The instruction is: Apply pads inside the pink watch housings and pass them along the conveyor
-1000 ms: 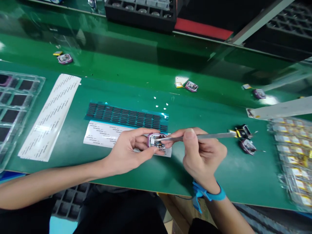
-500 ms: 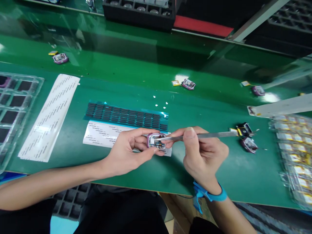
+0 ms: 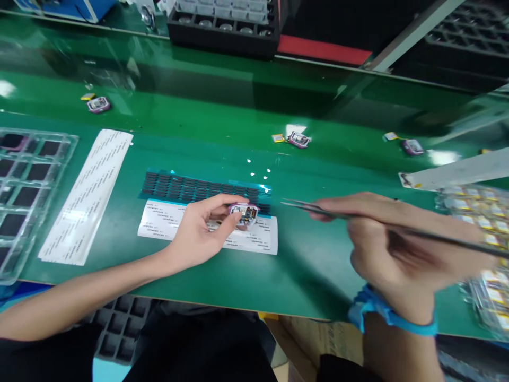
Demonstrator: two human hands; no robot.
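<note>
Between the fingers and thumb of my left hand is a small purple-rimmed device, its circuit board facing up, above a white printed sheet. My right hand, partly blurred, grips metal tweezers; their tips point left, are slightly parted and hold nothing visible. A gap separates the tips from the device. Behind the white sheet lies a blue film with rows of black strips. A blue band is around my right wrist.
Clear tray and white sheets lie left. Purple devices with yellow cells rest behind, at left, centre and right. A packed tray and a white bar are at right.
My right hand has moved right and up, pulling the tweezers out of the device. My left hand, still holding the device, has shifted slightly left and up.
</note>
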